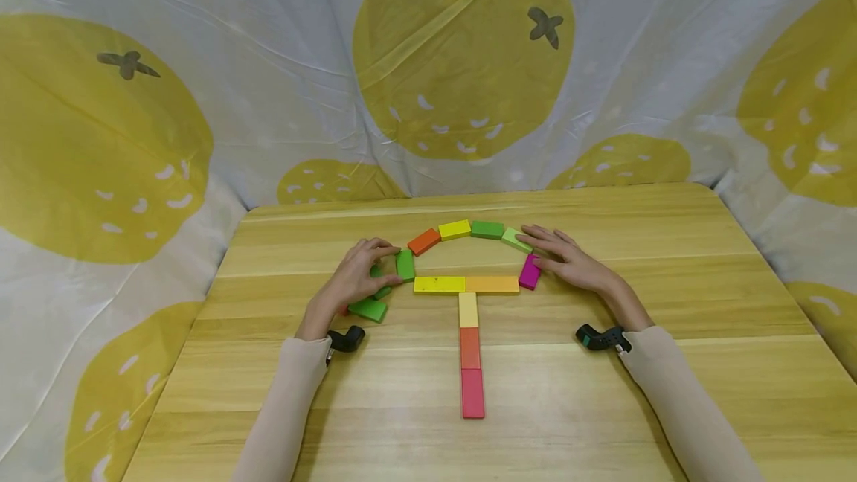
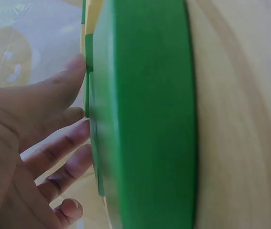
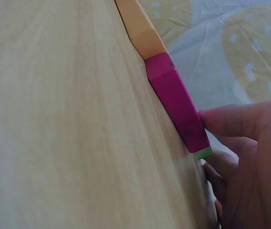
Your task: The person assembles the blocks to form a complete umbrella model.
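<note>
Block in green [image 1: 405, 265] at arch's [image 1: 462, 229] left end, pinched lightly between left hand's [image 1: 361, 272] thumb and index. Nudge gently tbh, easy to knock orange block [image 1: 424, 242] askew. Right hand [image 1: 569, 259]: fingers loosely spread, gripping nothing, touching lime block [image 1: 510, 236], magenta block [image 1: 529, 274].

head: high, facing forward/down | wrists: low, close | head/right shared: magenta block [image 1: 529, 274]

Arch [image 1: 455, 230] beyond a T [image 1: 440, 286]

From left, the arch runs: green block [image 1: 405, 265], orange block [image 1: 424, 242], yellow one, darker green block [image 1: 487, 230], light green block [image 1: 510, 237], magenta block [image 1: 530, 272]. Nearer, lemon block [image 1: 428, 286] and peach block [image 1: 492, 286] lie end to end; cream block [image 1: 468, 310], coral block [image 1: 470, 348] and red block [image 1: 472, 393] form the upright.
</note>
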